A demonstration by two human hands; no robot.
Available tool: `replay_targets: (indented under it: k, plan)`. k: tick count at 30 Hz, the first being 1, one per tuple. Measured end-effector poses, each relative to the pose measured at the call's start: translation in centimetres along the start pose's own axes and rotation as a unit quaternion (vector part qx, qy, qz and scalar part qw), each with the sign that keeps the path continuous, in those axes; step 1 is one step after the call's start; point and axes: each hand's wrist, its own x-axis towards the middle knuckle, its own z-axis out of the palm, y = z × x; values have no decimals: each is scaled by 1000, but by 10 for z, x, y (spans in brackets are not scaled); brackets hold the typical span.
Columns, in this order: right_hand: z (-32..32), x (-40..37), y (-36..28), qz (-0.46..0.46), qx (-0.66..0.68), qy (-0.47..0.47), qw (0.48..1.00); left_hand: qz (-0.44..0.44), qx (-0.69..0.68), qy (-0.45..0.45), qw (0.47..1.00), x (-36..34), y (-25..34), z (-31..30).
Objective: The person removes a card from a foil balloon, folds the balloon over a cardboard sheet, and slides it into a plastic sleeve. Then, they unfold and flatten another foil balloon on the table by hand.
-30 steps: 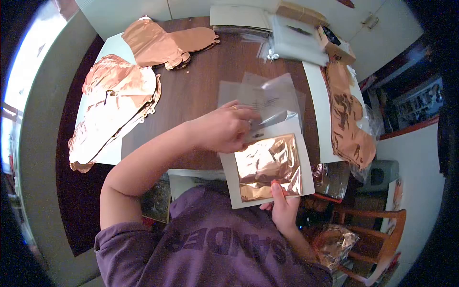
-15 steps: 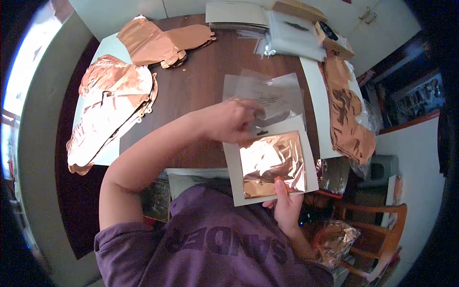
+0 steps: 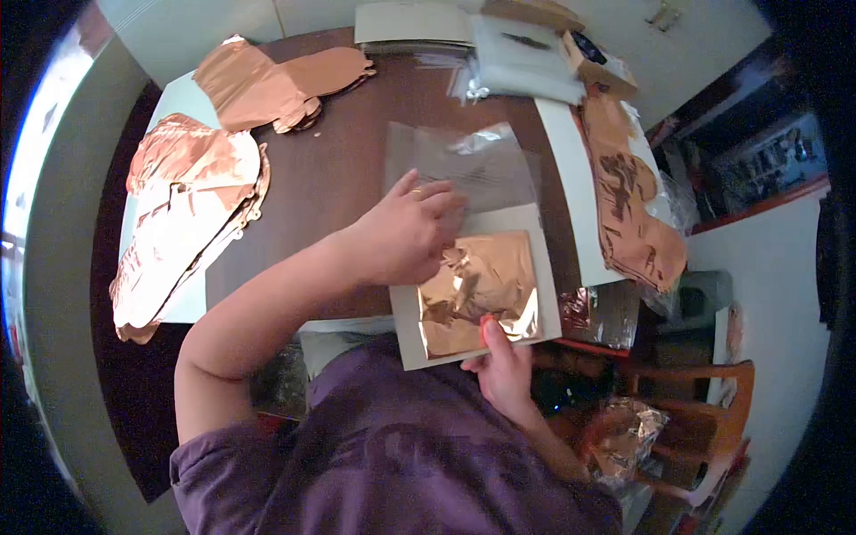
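Observation:
My right hand (image 3: 506,370) grips the lower edge of a white card (image 3: 407,343), thumb on top, with something red at the thumb's tip. On the card lies a folded, shiny rose-gold foil balloon (image 3: 481,290). A clear plastic bag (image 3: 464,165) extends beyond the card's far edge; how much of the card it covers is hard to see. Over the card's upper left corner is my left hand (image 3: 406,227), back upward, a ring on one finger. Its fingers are bent and apart, the tips blurred, and the thumb is hidden.
Flat rose-gold foil balloons lie in a near-left stack (image 3: 192,214), a far-left stack (image 3: 267,85) and a right stack (image 3: 629,196). At the back are white cards (image 3: 415,22), clear bags (image 3: 526,62) and a small cardboard box (image 3: 602,67). A wooden chair (image 3: 736,410) stands at right.
My left hand has shifted left off the bag's opening area, its fingers less curled. The card stays in my right hand. The whole view has swung slightly, moving everything leftward.

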Motion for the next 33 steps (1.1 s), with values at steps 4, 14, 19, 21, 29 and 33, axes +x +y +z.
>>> replay_targets:
  k: [4,14,19,21,29,33]
  plan:
    - [0,5,5,53,-15,-4,998,-69,-66,31,995,-7,-3,8]
    - [-10,18,28,17,72,-108,991,36,41,135,989,-28,20,-19]
    - [-9,16,31,35,54,-150,987,-65,38,197,978,-48,29,-13]
    - [-10,18,33,32,59,-164,984,-59,58,172,982,-47,36,-19]
    - [-11,17,33,27,68,-176,982,-249,-294,436,813,-52,32,-16]
    - [9,5,10,35,4,-144,989,-357,-610,405,581,-50,44,-27]
